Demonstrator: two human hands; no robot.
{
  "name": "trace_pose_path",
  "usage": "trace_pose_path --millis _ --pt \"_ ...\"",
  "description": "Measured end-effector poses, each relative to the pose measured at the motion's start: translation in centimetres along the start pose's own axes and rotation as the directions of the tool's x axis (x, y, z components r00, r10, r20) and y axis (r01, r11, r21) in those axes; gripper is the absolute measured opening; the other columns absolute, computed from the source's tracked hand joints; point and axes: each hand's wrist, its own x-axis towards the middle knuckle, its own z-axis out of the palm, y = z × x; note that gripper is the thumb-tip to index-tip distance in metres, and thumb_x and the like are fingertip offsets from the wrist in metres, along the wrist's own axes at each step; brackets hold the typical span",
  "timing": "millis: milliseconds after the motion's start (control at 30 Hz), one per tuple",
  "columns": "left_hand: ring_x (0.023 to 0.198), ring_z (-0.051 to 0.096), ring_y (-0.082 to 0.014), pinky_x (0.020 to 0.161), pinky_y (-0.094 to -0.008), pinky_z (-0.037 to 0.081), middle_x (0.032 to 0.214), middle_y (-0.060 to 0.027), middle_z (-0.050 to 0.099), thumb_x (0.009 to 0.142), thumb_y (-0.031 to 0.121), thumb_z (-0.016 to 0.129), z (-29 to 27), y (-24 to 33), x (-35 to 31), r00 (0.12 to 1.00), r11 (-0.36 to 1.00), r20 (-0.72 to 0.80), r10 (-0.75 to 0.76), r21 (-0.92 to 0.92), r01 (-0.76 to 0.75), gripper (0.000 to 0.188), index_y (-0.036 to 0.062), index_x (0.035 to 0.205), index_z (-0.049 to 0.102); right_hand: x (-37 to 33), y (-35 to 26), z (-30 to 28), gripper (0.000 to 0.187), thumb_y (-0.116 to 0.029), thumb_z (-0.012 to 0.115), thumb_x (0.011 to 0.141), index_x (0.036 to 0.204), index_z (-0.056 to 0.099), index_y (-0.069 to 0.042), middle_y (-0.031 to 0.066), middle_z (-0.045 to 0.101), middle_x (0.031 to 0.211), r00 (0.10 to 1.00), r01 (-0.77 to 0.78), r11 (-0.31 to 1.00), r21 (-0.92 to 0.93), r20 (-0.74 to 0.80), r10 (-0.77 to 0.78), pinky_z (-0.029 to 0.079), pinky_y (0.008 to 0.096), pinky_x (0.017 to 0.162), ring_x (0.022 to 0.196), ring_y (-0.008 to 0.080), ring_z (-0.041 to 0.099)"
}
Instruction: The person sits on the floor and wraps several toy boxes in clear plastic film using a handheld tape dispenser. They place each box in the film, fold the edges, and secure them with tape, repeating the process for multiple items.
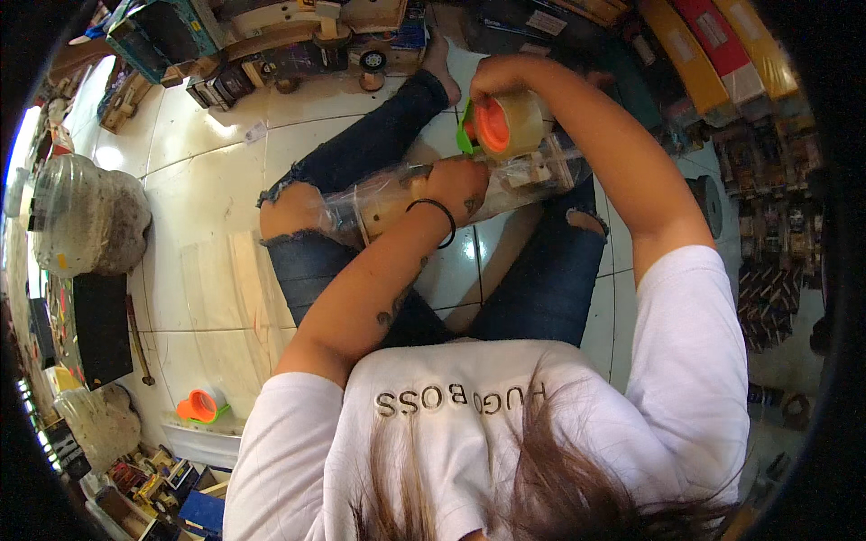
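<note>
Across my thighs lies a long package (383, 206) wrapped in clear plastic, with what look like wooden pieces inside. My left hand (458, 187) is closed on the middle of it, fingers curled at its far side. Just beyond, my right hand (502, 79) grips a tape dispenser (492, 124) with an orange hub, a green edge and a wide roll of clear tape. The dispenser is held at the package's far side, close to my left fingers. Part of my right fingers is hidden behind the roll.
A second orange and green tape dispenser (200, 408) stands at the lower left. A hammer (140, 341) lies by a black box (101, 329) and bulky plastic-wrapped bundles (90, 215). Wooden toy vehicles (372, 61) line the far side; packed shelves (767, 234) stand right.
</note>
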Motion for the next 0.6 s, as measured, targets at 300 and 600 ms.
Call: trace_pose_path --millis 300,600 --pt "0.087 0.066 -0.0351 0.075 -0.0428 0.053 0.093 -0.0213 0.065 0.08 0.01 0.055 -0.7 -0.4 0.0 0.998 0.999 0.033 0.049 -0.018 -0.048 0.016 -0.0009 0.087 0.064 -4.6 -1.7 0.7 0.053 -0.035 0.07 0.066 0.108 0.066 -0.002 0.0216 0.064 0.104 0.998 -0.056 0.982 -0.178 -0.05 0.048 0.05 0.0439 0.083 0.092 0.035 0.064" --pt "0.084 0.067 -0.0332 0.074 -0.0419 0.054 0.09 -0.0212 0.068 0.081 0.016 0.056 -0.7 -0.3 -0.1 0.995 0.994 0.096 0.035 -0.106 -0.024 0.02 0.0001 0.085 0.068 -19.0 5.0 17.6 0.047 -0.009 0.066 0.066 0.113 0.065 -0.003 0.0157 0.055 0.101 0.686 0.255 0.946 0.202 -0.727 -0.029 0.047 0.0363 0.084 0.095 0.0337 0.059"
